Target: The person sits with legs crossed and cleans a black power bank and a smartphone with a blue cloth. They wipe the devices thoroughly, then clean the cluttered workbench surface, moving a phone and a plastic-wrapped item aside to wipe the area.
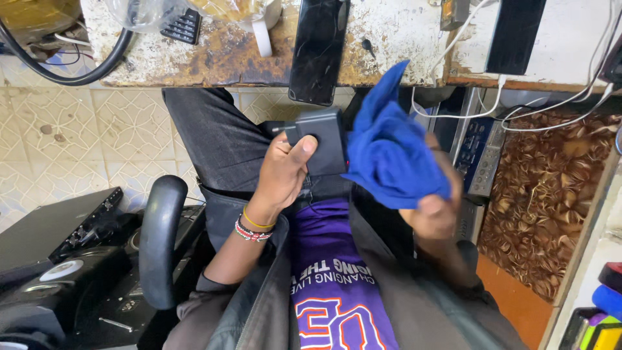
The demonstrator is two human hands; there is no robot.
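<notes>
Left hand (283,172) wrapped around a small black boxy plastic device (322,141), thumb pressed flat across its near face, other fingers hidden behind it. Held above the lap, just below the edge of the worn, rust-stained white workbench (389,39). Right hand (435,210) bunched shut on a crumpled bright blue cloth (392,152), fingers mostly buried in the folds, one corner of the fabric sticking up toward the bench edge. Cloth touching the right side of the black device. Yellow band and beaded red, white and black bracelet (253,229) on the left wrist. Below, dark grey trousers and a purple printed shirt under an open grey jacket. On the bench above, a black slab-shaped phone (317,48) lying with its end hanging over the edge, white cables (466,45) trailing to the right. To the left, on the patterned cream floor tiles (84,142), black electronic casings (71,259) and a curved black padded armrest (162,240). To the right, a silver-fronted appliance with buttons (478,155) beside a brown patterned panel (551,194).
</notes>
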